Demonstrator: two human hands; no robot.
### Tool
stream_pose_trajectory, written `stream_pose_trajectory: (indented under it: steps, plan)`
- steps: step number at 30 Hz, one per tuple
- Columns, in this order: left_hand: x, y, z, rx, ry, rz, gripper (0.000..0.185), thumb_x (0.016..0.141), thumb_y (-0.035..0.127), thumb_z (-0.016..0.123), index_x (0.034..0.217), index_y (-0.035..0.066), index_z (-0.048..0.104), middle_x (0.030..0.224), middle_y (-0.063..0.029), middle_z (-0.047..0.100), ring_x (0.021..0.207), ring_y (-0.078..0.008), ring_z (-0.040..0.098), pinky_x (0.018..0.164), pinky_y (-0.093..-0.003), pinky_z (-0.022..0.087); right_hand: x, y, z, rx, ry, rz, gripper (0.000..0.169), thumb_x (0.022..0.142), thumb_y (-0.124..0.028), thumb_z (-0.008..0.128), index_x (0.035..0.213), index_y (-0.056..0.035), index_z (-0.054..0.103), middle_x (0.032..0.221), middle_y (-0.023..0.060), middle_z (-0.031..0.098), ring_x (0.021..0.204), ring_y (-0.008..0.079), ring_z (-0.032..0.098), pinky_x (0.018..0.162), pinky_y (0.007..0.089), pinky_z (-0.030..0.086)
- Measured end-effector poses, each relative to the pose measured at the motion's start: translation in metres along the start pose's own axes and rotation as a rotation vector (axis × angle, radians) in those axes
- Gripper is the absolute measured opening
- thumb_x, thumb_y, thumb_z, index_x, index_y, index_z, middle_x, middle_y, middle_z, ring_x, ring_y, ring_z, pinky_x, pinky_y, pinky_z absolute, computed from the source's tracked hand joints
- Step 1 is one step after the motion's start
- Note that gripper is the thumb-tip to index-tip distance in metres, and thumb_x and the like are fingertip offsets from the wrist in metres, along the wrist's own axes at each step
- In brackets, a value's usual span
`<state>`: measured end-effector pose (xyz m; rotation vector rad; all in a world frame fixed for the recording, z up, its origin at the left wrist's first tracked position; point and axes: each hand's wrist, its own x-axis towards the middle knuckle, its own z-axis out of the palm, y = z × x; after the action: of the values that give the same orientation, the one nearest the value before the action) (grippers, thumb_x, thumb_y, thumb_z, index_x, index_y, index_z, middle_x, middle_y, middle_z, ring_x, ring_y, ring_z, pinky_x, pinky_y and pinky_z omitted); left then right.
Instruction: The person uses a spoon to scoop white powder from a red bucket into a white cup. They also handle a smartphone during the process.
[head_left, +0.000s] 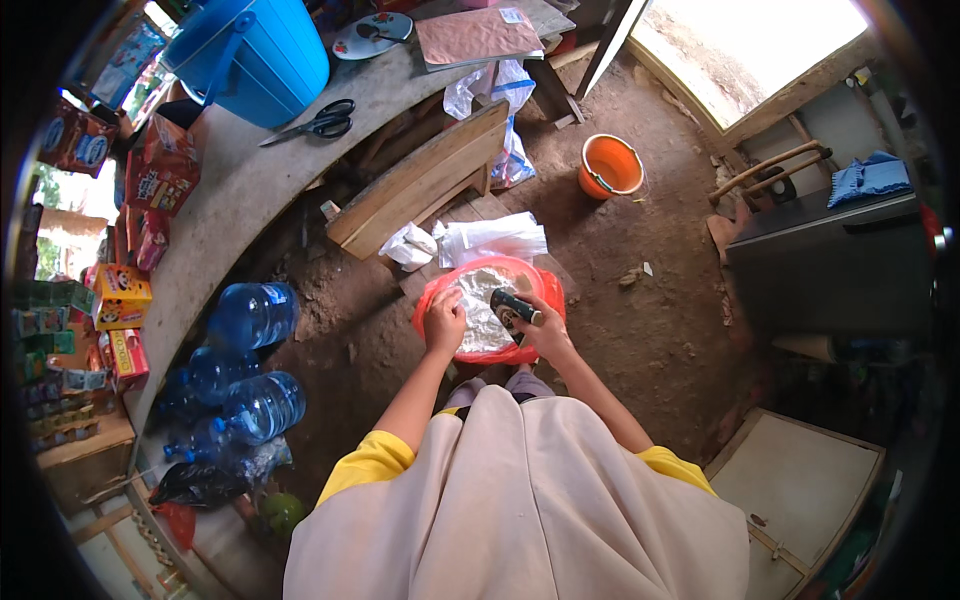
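Observation:
A pink plastic basin (517, 264) stands low before me, with a red plastic bag (553, 294) around it. White powder (480, 330) lies in it, bright in the light. My right hand (551, 330) grips a dark cylindrical container (513, 309) with a pale emblem, tilted over the powder. At the basin's left side is my left hand (445, 322), fingers curled; whether they pinch the bag's edge cannot be made out. Just beyond the basin lie clear plastic bags (495, 238) and a white filled bag (409, 246).
A wooden bench (424, 180) stands beyond the bags, and an orange bucket (611, 166) on the dirt floor. Large blue water bottles (259, 315) lie at left. The curved counter (217, 202) bears a blue bucket (255, 64), scissors (319, 124) and a book (480, 36). A dark cabinet (825, 262) is at right.

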<state>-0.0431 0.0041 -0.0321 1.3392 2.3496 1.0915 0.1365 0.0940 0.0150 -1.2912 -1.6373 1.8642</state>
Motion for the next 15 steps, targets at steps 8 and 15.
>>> stream_pose_trajectory:
  steps: [8, 15]
  plan:
    - [-0.005, -0.012, 0.006, -0.138, -0.168, -0.211, 0.029, 0.071, 0.003, 0.058, 0.100, 0.003, 0.063, 0.110, -0.0127, 0.058, 0.097, -0.0257, 0.058, 0.085, -0.0325, 0.045, 0.005, -0.001, -0.005, 0.180, -0.085, 0.062, 0.040, 0.076, 0.003, 0.061, 0.114, -0.0078, 0.054, 0.100, 0.0039, 0.060, 0.091, 0.0111, 0.054, 0.081, 0.0232, 0.043]
    - [0.003, 0.013, -0.008, -0.060, -0.235, -0.078, 0.035, 0.070, 0.000, 0.057, 0.105, 0.004, 0.061, 0.112, -0.0136, 0.057, 0.104, -0.0267, 0.054, 0.090, -0.0328, 0.042, -0.002, -0.037, 0.001, -0.384, -0.187, 0.022, 0.038, 0.078, 0.002, 0.060, 0.115, -0.0060, 0.054, 0.102, 0.0036, 0.059, 0.091, 0.0106, 0.054, 0.080, 0.0230, 0.043]
